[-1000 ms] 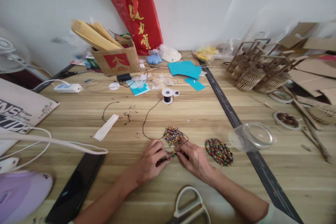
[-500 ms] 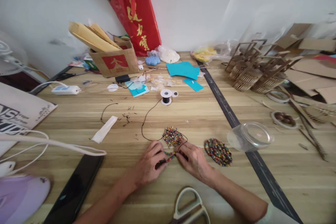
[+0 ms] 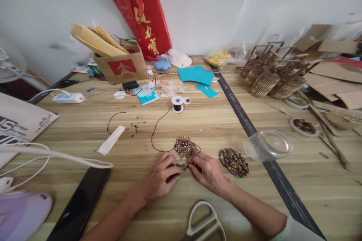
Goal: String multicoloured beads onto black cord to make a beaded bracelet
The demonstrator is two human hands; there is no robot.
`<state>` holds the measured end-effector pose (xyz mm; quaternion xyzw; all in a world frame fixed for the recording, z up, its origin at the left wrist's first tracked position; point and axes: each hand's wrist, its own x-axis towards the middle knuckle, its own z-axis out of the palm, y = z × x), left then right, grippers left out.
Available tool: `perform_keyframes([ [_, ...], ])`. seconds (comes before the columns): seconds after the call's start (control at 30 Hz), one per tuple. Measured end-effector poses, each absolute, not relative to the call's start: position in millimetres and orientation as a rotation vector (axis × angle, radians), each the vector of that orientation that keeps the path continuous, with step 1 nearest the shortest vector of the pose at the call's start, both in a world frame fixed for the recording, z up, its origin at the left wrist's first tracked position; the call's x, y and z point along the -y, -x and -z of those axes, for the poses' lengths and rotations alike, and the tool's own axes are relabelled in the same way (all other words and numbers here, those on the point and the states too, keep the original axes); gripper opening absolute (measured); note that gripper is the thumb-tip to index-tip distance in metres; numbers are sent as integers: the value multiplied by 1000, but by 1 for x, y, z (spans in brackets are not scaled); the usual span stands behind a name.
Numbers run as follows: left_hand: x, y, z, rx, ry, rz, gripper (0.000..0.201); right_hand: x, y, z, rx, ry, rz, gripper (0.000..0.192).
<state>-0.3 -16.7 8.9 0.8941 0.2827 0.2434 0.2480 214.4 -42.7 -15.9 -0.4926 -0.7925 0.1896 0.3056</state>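
Pinching: R hand [image 3: 208, 169], just off near R side of bead pile [image 3: 184, 146]; thumb & fingertips drawn tight on thin black cord [image 3: 152, 137], tips partly hidden.
L hand [image 3: 163, 173]: near L of bead pile, fingers curled, thumb almost meeting them, w/ beaded string [image 3: 183, 166] in its grip; exact contact pts can't be seen.
Beaded string: short multicol. run btwn the 2 hands, directly on near side of bead pile.
Bead pile: small multicol. beads, loose heap on wood table [image 3: 166, 214].
Cord: bows out L of bead pile; another stretch arcs round pile's R edge to R hand. Can't tell if all 1 length.
Spool [image 3: 177, 107]: white w/ black cord wound on, upright, beyond bead pile.
Bead coil [image 3: 234, 162]: strung beads in oval, R of bead pile, well clear of R hand.
Scissors [image 3: 202, 220]: pale handles, near side of bead pile; blades out of frame.
Clear tub [image 3: 254, 147]: R of bead pile, past bead coil.
Paper strip [image 3: 111, 140]: white, flat, well L of bead pile.
Cord bits [image 3: 136, 127]: tiny black pcs, far L of bead pile, btwn it & paper strip.
Phone [image 3: 80, 205]: black, lying flat, near L of bead pile.
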Motion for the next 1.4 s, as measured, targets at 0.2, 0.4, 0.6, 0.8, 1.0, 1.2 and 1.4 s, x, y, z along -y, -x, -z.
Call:
perform_keyframes([
  [0.2,17,-1,-10,-749,-2442,-666,17,43,-214,17,2096,1308,-510,12],
  [0.4,17,0,-9,-748,-2443,-648,18,43,-214,17,2090,1303,-490,13],
  [0.6,17,0,-11,-740,-2445,-648,19,43,-214,16,2078,1313,-507,13],
  [0.8,18,2,-10,-750,-2464,-591,24,43,-214,15,2070,1308,-545,14],
  [1.0,17,0,-10,-740,-2469,-602,26,42,-214,17,2024,1293,-592,13],
  [1.2,16,-1,-13,-783,-2334,-697,28,41,-217,11,1848,1147,-803,13],
  [1.4,16,-4,-24,-786,-2115,-738,26,41,-210,-1,1807,1017,-959,13],
])
